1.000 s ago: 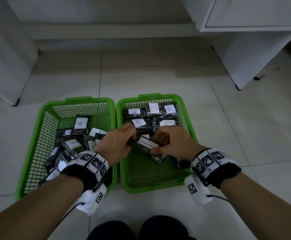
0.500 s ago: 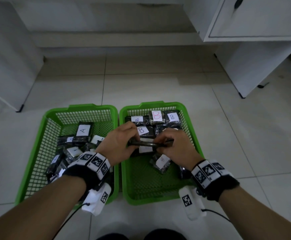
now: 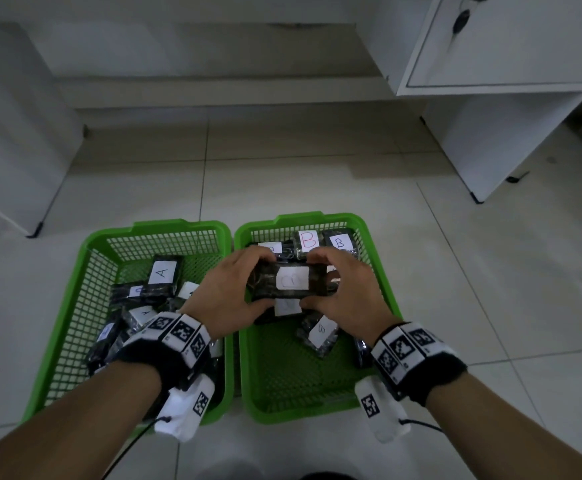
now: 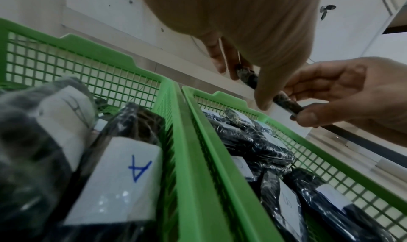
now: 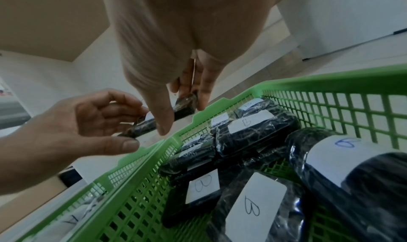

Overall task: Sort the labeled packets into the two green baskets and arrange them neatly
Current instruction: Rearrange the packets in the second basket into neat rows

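Two green mesh baskets stand side by side on the floor. The left basket (image 3: 88,271) holds a loose heap of black packets labelled A (image 3: 162,273). The right basket (image 3: 383,282) holds packets labelled B (image 3: 308,240), some in a row at its far end. Both hands hold one black packet with a white B label (image 3: 291,281) level above the right basket. My left hand (image 3: 229,292) grips its left end, my right hand (image 3: 346,292) its right end. In both wrist views the held packet (image 4: 286,101) (image 5: 143,126) shows edge-on between fingers and thumbs.
A white cabinet (image 3: 511,64) stands at the back right, another white unit (image 3: 9,133) at the left. Tiled floor (image 3: 282,174) lies around the baskets. More B packets (image 3: 320,332) lie loose in the middle of the right basket, whose near half shows bare mesh.
The packet has been lifted from low in the right basket and turned label-up between both hands, and it now sits higher and farther back over the basket.
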